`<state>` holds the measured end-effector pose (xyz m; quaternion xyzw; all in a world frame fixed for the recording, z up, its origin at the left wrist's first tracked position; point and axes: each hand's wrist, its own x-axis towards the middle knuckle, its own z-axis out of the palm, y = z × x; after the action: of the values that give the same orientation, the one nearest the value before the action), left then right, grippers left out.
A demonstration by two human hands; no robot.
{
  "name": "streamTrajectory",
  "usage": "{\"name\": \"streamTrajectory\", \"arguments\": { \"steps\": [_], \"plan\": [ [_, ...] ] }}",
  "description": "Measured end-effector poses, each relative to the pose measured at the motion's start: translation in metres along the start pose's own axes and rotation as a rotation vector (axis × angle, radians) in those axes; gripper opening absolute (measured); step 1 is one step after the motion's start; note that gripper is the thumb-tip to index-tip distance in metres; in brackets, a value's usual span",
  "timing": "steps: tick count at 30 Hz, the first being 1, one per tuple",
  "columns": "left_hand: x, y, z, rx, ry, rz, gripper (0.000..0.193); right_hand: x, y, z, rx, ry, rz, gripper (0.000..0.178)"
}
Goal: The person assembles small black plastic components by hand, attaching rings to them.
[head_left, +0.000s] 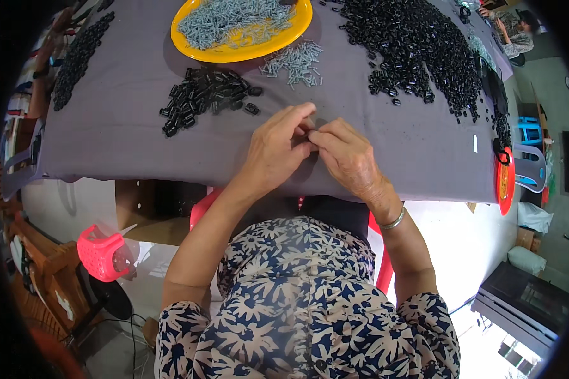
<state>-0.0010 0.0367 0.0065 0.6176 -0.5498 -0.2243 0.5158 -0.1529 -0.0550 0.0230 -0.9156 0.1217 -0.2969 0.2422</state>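
Observation:
Close together above the table's near edge, my left hand [275, 148] and my right hand [349, 158] meet at the fingertips. Both are pinched; whatever small piece lies between the fingers is hidden. Just beyond my left hand is a small pile of black plastic pieces [202, 98]. A loose heap of small grey pins [295, 63] lies straight ahead of my hands. Behind it stands a yellow plate [234, 55] filled with many more grey pins [224, 22].
A grey cloth [126, 126] covers the table. Large spreads of black pieces [411, 44] lie far right, and another strip [82, 60] far left. An orange-red plate [505, 183] is at the right edge. A pink basket [101, 252] is below left. Another person [518, 38] sits far right.

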Motion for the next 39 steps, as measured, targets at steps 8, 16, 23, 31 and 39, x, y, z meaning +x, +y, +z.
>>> {"name": "streamTrajectory", "arguments": {
  "steps": [8, 16, 23, 31, 39],
  "plan": [
    [0.001, -0.005, 0.000, 0.008, -0.015, -0.012, 0.048, -0.003, 0.005, 0.002, 0.215, 0.053, 0.204, 0.012],
    [0.000, -0.006, 0.001, -0.042, 0.001, -0.033, 0.054, 0.038, 0.012, -0.023, 0.504, -0.409, 0.891, 0.023],
    [0.001, -0.003, -0.003, -0.043, -0.037, -0.055, 0.056, 0.054, 0.013, -0.028, 0.613, -0.668, 1.046, 0.030],
    [0.009, 0.006, -0.014, -0.055, -0.165, 0.004, 0.052, 0.054, 0.008, -0.032, 0.560, -0.599, 0.986, 0.033],
    [0.000, -0.010, -0.011, 0.242, 0.053, 0.157, 0.026, 0.015, 0.012, -0.025, 0.652, -0.315, 0.849, 0.019]
  ]
}}
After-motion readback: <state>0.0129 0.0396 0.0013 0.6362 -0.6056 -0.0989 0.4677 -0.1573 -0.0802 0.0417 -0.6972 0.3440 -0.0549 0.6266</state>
